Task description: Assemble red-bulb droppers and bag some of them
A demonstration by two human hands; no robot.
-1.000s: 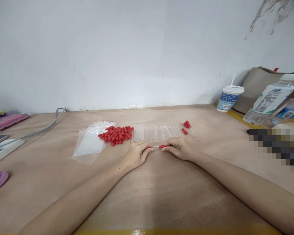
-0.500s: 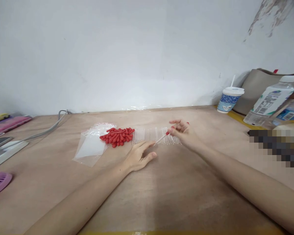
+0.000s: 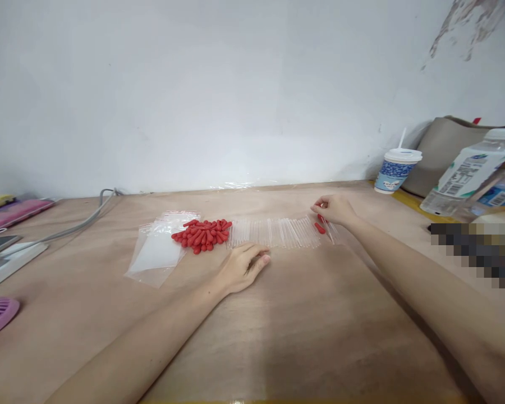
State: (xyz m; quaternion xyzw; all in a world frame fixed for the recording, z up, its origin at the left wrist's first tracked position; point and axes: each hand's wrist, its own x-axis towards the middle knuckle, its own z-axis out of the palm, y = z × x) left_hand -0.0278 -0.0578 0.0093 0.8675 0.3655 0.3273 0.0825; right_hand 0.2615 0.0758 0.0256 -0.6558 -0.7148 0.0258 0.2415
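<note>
The right hand (image 3: pixel 335 209) is over the right end of the work, fingertips drawn close together above a red tip; its fingers hide the contact, so I cannot tell whether it grips anything. Beneath it lie slender tubes (image 3: pixel 331 232), with 1 loose red bulb (image 3: pixel 320 228) just to their left. The left hand (image 3: pixel 244 268) lies on the near side, thumb and fingers loosely parted, nothing visible between them. Clear tubes (image 3: pixel 273 232) lie side by side, probably so that 1 can be picked out easily; the red bulb pile (image 3: pixel 204 235) adjoins their left end, likely for reach. Far right, the bottle (image 3: pixel 467 171) has a barcoded label; its print and the patterned cup's (image 3: pixel 398 171) lettering are too small to read.
</note>
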